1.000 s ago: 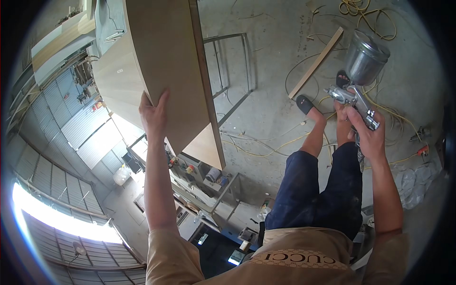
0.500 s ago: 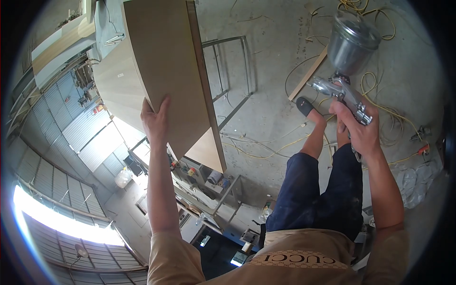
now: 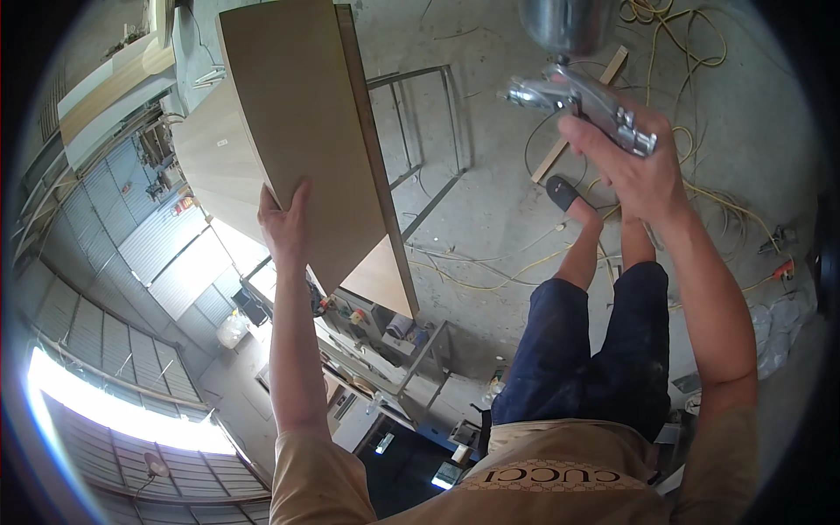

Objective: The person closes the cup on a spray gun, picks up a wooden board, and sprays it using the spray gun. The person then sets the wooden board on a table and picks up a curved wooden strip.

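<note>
My left hand point(image 3: 287, 226) grips the near edge of a flat brown wood panel point(image 3: 306, 114), thumb on its broad face and fingers around the edge. A paler wood panel point(image 3: 210, 144) with a small white label lies behind it, partly covered. In my right hand point(image 3: 646, 175) is a metal spray gun point(image 3: 604, 103), fingers wrapped around its handle. Its silver cup point(image 3: 570, 26) sits on top and is cut off by the upper edge of the view. The nozzle points left toward the panel, with a gap between them.
A metal frame point(image 3: 448, 114) stands on the concrete floor beside the panels. A wooden strip point(image 3: 551, 162) and yellow hose point(image 3: 700, 57) lie near my feet. Clear plastic sheeting point(image 3: 779, 324) is at the right. Cans and other items point(image 3: 398, 326) sit on a low rack below the panels.
My right hand has moved up and left with the spray gun, bringing it closer to the panel. My left hand stays on the panel edge; the panel has shifted very slightly.
</note>
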A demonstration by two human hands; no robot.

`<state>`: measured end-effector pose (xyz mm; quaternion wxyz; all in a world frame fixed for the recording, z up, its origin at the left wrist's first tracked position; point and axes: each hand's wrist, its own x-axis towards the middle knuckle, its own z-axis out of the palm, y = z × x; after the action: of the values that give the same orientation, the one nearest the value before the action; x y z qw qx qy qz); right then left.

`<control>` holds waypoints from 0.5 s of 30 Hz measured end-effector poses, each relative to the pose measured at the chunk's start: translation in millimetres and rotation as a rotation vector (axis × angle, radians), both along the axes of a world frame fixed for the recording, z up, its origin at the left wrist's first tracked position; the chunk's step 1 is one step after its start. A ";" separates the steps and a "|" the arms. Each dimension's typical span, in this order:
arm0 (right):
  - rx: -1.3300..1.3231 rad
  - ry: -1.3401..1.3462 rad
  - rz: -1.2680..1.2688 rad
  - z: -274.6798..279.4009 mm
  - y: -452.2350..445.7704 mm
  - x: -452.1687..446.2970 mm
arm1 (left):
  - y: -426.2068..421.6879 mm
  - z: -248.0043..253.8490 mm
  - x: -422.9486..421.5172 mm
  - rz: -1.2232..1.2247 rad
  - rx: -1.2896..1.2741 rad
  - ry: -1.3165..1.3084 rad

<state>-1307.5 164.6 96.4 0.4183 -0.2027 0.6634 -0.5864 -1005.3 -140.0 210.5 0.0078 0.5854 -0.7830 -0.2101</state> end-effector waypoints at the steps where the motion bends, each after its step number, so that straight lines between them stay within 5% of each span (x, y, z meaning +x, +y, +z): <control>1: -0.001 -0.005 -0.002 -2.1 -4.8 -2.4 | -0.1 0.3 0.0 -0.002 -0.001 -0.005; 15: -0.071 0.007 -0.078 0.5 -39.2 -49.2 | -4.8 -5.6 6.6 -0.041 -0.042 0.086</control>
<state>-1356.7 125.4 96.9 0.3854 -0.1931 0.6511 -0.6247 -998.6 -144.8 204.9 0.0494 0.5593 -0.7980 -0.2188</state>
